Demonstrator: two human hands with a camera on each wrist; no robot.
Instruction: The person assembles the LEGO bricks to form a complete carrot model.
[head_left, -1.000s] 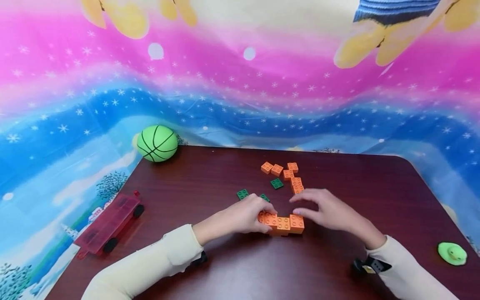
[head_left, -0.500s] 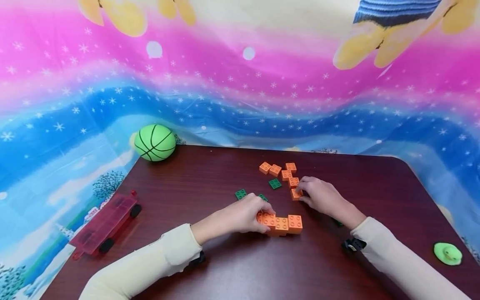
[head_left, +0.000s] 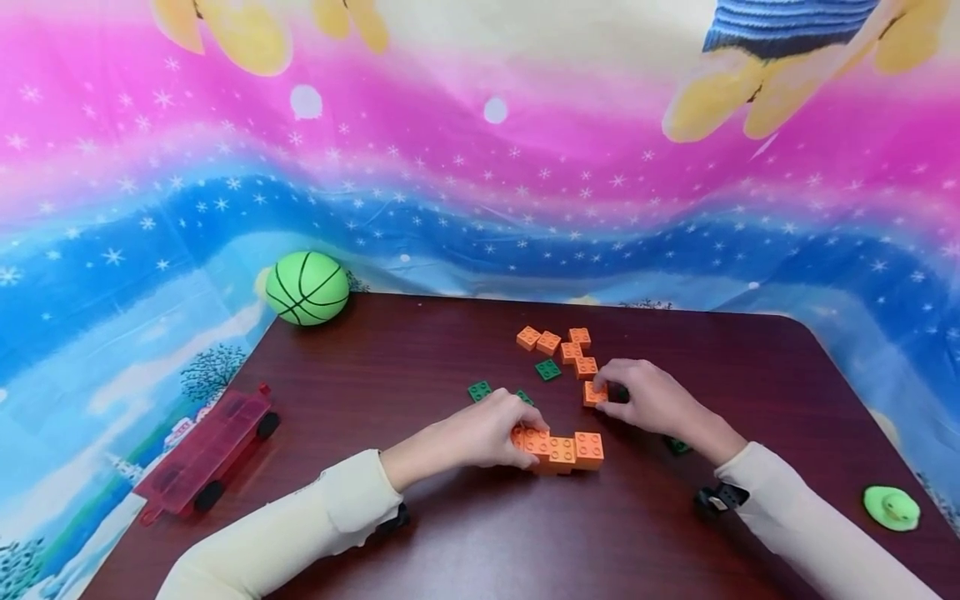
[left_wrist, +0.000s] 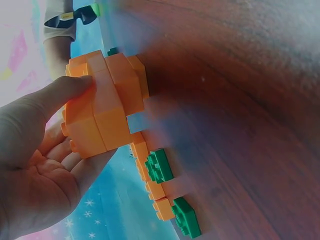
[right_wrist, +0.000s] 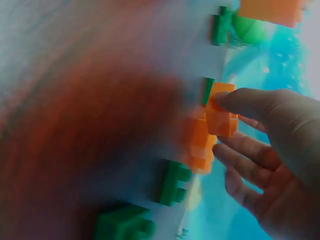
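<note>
Red toy wagon (head_left: 206,450) is seen left on counter (head_left: 480,533) | by left hand (head_left: 497,429), joined orange bricks (head_left: 561,452) are gripped near the middle | single orange brick (head_left: 592,397), just beyond them, is pinched by right hand (head_left: 651,398) | green toy duck (head_left: 891,508) is seen far right

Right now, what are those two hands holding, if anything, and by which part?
The left hand grips the joined orange bricks by their left end. The right hand pinches a single orange brick, thumb on its near side.

A snowflake-printed backdrop (head_left: 435,187), seemingly cloth, borders a dark table (head_left: 390,358).
</note>
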